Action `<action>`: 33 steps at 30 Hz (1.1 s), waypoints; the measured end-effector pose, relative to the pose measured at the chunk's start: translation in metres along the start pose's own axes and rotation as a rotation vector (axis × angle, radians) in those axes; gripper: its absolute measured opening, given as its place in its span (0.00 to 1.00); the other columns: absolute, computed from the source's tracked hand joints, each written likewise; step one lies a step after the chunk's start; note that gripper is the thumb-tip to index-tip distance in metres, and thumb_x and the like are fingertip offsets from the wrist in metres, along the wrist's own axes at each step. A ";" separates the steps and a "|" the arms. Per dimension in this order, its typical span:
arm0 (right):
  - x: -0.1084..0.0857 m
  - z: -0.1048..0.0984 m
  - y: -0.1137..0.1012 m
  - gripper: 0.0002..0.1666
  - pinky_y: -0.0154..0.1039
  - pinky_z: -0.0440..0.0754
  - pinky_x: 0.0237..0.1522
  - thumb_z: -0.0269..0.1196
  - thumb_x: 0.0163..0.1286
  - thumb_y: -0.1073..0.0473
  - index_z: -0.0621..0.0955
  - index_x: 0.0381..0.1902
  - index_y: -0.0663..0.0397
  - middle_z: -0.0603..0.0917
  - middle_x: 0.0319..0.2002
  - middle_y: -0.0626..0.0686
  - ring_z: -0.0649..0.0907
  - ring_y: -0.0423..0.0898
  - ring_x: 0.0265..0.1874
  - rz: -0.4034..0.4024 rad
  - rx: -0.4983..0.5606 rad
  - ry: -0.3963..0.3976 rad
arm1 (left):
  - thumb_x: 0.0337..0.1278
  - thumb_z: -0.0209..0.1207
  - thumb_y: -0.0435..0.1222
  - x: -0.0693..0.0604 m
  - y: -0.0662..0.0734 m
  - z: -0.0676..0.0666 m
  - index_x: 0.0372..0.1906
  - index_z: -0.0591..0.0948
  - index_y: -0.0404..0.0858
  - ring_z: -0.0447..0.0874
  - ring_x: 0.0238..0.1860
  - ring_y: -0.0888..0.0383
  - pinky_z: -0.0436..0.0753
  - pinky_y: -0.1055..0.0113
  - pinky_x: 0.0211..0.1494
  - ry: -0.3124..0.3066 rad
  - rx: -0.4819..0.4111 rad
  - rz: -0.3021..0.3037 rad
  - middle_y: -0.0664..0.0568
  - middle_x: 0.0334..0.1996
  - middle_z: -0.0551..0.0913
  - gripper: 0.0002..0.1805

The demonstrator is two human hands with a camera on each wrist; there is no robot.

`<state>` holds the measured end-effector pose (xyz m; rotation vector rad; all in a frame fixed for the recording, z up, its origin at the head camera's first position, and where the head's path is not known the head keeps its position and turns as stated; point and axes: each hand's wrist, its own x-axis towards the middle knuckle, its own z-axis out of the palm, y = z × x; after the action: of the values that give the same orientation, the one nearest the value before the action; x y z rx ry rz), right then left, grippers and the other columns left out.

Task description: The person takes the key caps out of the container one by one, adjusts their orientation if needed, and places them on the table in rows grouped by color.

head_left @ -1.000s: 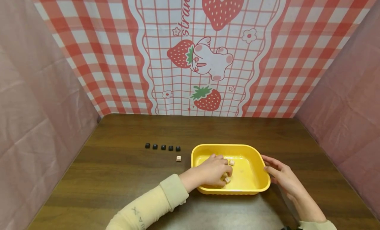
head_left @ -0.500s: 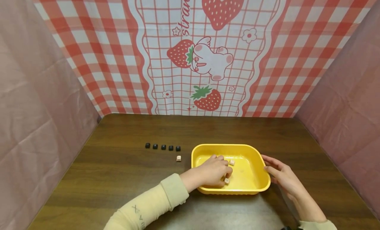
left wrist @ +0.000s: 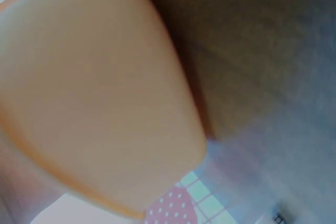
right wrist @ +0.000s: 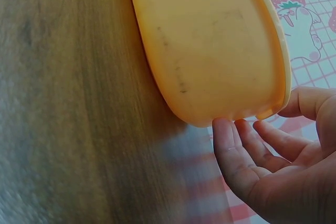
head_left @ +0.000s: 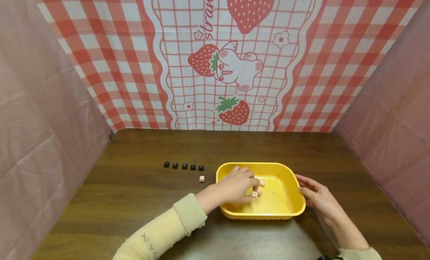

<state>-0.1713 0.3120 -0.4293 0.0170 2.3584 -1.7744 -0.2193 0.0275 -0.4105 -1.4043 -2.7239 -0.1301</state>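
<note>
In the head view, my left hand [head_left: 237, 185] is inside the yellow plastic bin [head_left: 282, 214], thumb and index finger pinching a cream keycap [head_left: 254, 194]. A second cream keycap [head_left: 259, 193] lies beside it, and another cream keycap [head_left: 262, 183] sits farther back in the bin. My palm hides part of the bin floor. With thumb at the rim and fingers against the outer end wall, my right hand [head_left: 324, 200] holds the bin's right end. The right wrist view shows those fingertips [right wrist: 223, 129] on the bin wall [right wrist: 220, 61]. The left wrist view shows mostly bin wall [left wrist: 100, 87].
Left of the bin, several black keycaps [head_left: 184, 166] form a row on the brown wooden table [head_left: 134, 200]. One cream keycap [head_left: 202, 179] lies below the row's right end. A strawberry-print cloth [head_left: 235, 66] hangs behind the table; pink cloth [head_left: 50, 122] flanks it.
My left hand has shifted up and left within the bin, and the cream keycaps near its fingertips have changed position. My right hand has stayed on the bin's right end.
</note>
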 end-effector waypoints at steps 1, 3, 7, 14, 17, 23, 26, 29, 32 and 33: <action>0.000 0.000 0.000 0.36 0.38 0.81 0.42 0.54 0.71 0.57 0.56 0.70 0.68 0.65 0.65 0.68 0.79 0.31 0.45 -0.003 0.000 -0.001 | 0.48 0.64 0.51 -0.001 -0.002 -0.002 0.34 0.77 0.57 0.66 0.40 0.63 0.62 0.69 0.41 0.008 -0.005 -0.002 0.64 0.33 0.73 0.10; 0.000 0.000 0.000 0.36 0.38 0.81 0.42 0.54 0.71 0.56 0.56 0.70 0.68 0.66 0.65 0.67 0.79 0.31 0.45 -0.008 -0.002 -0.001 | 0.48 0.65 0.49 -0.003 -0.005 -0.007 0.35 0.77 0.55 0.66 0.40 0.62 0.62 0.69 0.41 0.027 -0.013 -0.005 0.64 0.33 0.73 0.10; 0.000 -0.001 0.000 0.36 0.37 0.81 0.42 0.54 0.71 0.56 0.57 0.70 0.68 0.67 0.64 0.65 0.79 0.31 0.45 -0.011 -0.002 -0.001 | 0.47 0.65 0.48 -0.007 -0.010 -0.017 0.36 0.78 0.54 0.66 0.40 0.61 0.62 0.68 0.42 0.067 -0.014 -0.009 0.63 0.34 0.74 0.11; 0.000 0.000 -0.001 0.36 0.38 0.81 0.42 0.54 0.71 0.56 0.57 0.70 0.67 0.67 0.64 0.67 0.79 0.31 0.44 -0.003 -0.003 0.001 | 0.48 0.66 0.47 -0.020 -0.019 -0.030 0.36 0.77 0.53 0.65 0.40 0.61 0.62 0.66 0.42 0.098 -0.017 -0.049 0.62 0.35 0.74 0.11; 0.000 0.000 -0.001 0.36 0.38 0.81 0.42 0.54 0.71 0.56 0.57 0.70 0.67 0.67 0.64 0.67 0.79 0.31 0.44 -0.002 -0.006 0.004 | 0.49 0.65 0.47 -0.025 -0.023 -0.034 0.36 0.77 0.52 0.65 0.39 0.60 0.62 0.65 0.43 0.105 -0.014 -0.066 0.62 0.34 0.74 0.11; 0.000 0.000 0.000 0.36 0.38 0.81 0.42 0.54 0.71 0.56 0.57 0.70 0.68 0.69 0.63 0.66 0.79 0.32 0.44 -0.002 -0.004 0.008 | 0.51 0.65 0.49 -0.038 -0.029 -0.042 0.35 0.77 0.52 0.64 0.39 0.60 0.63 0.64 0.44 0.120 -0.016 -0.109 0.61 0.34 0.74 0.11; -0.001 0.000 0.000 0.36 0.37 0.81 0.42 0.54 0.71 0.56 0.57 0.70 0.68 0.69 0.63 0.65 0.79 0.32 0.44 -0.003 -0.001 0.007 | 0.50 0.65 0.48 -0.046 -0.032 -0.046 0.36 0.78 0.51 0.65 0.39 0.59 0.64 0.64 0.45 0.129 -0.017 -0.135 0.61 0.34 0.74 0.11; -0.001 0.000 0.000 0.36 0.37 0.81 0.42 0.55 0.71 0.56 0.57 0.70 0.68 0.71 0.62 0.62 0.79 0.32 0.44 -0.007 -0.003 0.005 | 0.49 0.65 0.46 -0.055 -0.035 -0.050 0.37 0.78 0.50 0.65 0.39 0.59 0.65 0.63 0.46 0.146 -0.014 -0.165 0.60 0.34 0.74 0.11; -0.001 0.000 0.000 0.36 0.37 0.81 0.42 0.55 0.71 0.56 0.58 0.70 0.67 0.72 0.61 0.60 0.80 0.32 0.44 -0.005 -0.004 0.007 | 0.48 0.66 0.44 -0.064 -0.040 -0.051 0.36 0.78 0.50 0.65 0.39 0.59 0.66 0.62 0.46 0.177 -0.010 -0.192 0.59 0.34 0.74 0.11; -0.001 0.000 0.000 0.36 0.37 0.81 0.42 0.55 0.71 0.56 0.58 0.70 0.67 0.72 0.61 0.60 0.80 0.32 0.44 -0.005 -0.005 0.007 | 0.47 0.66 0.43 -0.067 -0.042 -0.050 0.36 0.79 0.50 0.65 0.39 0.59 0.66 0.62 0.46 0.190 -0.007 -0.199 0.59 0.34 0.74 0.11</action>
<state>-0.1703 0.3122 -0.4288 0.0164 2.3703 -1.7731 -0.2131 -0.0563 -0.3693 -1.0589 -2.6984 -0.2700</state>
